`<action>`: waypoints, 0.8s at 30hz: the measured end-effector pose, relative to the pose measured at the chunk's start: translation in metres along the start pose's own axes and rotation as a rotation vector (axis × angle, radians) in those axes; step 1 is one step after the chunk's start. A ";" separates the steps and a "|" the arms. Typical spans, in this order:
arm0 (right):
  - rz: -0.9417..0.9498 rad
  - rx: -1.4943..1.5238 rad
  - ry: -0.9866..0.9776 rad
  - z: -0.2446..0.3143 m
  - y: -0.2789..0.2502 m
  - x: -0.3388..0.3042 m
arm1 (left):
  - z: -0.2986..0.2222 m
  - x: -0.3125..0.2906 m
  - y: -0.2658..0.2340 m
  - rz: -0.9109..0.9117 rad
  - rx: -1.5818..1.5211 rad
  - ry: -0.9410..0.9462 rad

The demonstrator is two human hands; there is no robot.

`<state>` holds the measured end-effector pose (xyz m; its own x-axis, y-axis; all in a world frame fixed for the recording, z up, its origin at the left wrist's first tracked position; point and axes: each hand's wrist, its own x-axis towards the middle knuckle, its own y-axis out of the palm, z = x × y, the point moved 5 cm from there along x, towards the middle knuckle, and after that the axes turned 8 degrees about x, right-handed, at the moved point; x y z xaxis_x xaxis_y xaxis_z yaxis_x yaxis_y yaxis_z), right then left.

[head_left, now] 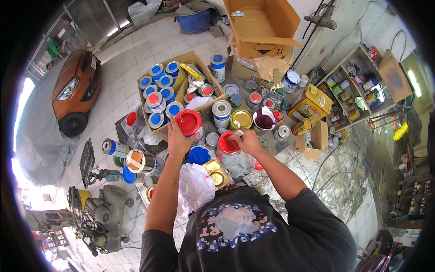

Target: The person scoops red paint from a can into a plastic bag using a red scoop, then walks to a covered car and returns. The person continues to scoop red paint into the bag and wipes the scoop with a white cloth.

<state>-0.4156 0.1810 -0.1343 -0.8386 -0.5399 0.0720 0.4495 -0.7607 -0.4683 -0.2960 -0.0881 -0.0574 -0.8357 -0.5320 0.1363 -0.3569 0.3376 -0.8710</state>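
My left hand [177, 139] grips a tin with a red lid [189, 123], tilted up over the cluttered table. My right hand [248, 141] pinches a small pale stick or strip [236, 134] just above a clear plastic cup holding red paint [228, 144]. A blue lid [199, 155] lies just below the tilted tin. A white cup with dark purple paint [264, 120] and a gold-lidded tin [241, 119] stand right behind my right hand.
A cardboard box [181, 59] of blue- and red-lidded tins sits at the back left. A yellow rectangular can [311, 105], an open carton [263, 27], a white rag [195, 187], a shelf of small cans [353, 86], an orange car [74, 90] and a compressor [104, 217] surround me.
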 end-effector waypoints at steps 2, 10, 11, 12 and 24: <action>0.070 -0.212 0.025 0.015 0.002 -0.001 | 0.012 -0.007 -0.005 -0.006 0.003 -0.024; 0.076 -0.088 0.040 0.026 -0.004 -0.002 | 0.013 -0.011 -0.001 -0.007 -0.004 -0.038; 0.101 -0.206 0.037 0.021 -0.007 -0.001 | 0.013 -0.011 -0.001 -0.004 0.005 -0.035; 0.127 -0.324 0.035 0.016 -0.010 0.002 | 0.013 -0.011 -0.001 -0.001 0.013 -0.032; 0.050 -0.391 0.171 0.023 -0.006 0.013 | 0.019 -0.019 -0.001 -0.038 0.000 -0.021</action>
<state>-0.4220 0.1708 -0.1106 -0.8726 -0.4799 -0.0913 0.3682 -0.5233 -0.7685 -0.2719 -0.0931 -0.0683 -0.8127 -0.5605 0.1596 -0.3885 0.3171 -0.8652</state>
